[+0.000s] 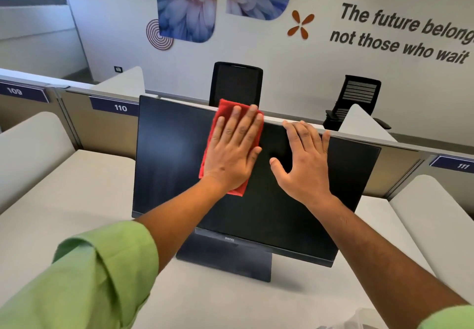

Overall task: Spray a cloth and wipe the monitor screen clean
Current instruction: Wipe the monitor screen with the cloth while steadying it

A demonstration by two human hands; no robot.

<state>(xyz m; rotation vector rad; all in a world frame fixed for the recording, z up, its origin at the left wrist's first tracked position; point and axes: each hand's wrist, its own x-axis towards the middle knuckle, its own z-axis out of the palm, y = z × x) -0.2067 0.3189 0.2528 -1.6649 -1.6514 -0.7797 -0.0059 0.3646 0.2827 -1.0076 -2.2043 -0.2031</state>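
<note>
A black monitor (174,154) with a dark screen stands on a white desk, facing me. My left hand (233,154) lies flat, fingers spread, pressing a red cloth (225,112) against the upper middle of the screen, its top edge reaching the monitor's top rim. My right hand (305,159) rests flat on the screen just to the right, fingers spread, fingertips at the top rim, holding nothing. A clear object, perhaps the spray bottle (356,318), shows blurred at the bottom edge; I cannot tell what it is.
The monitor's stand (225,262) sits on the white desk (77,200). Grey partitions labelled 109, 110 and 111 run behind. Two black office chairs (236,82) stand beyond the partition. White curved dividers (30,139) flank the desk left and right.
</note>
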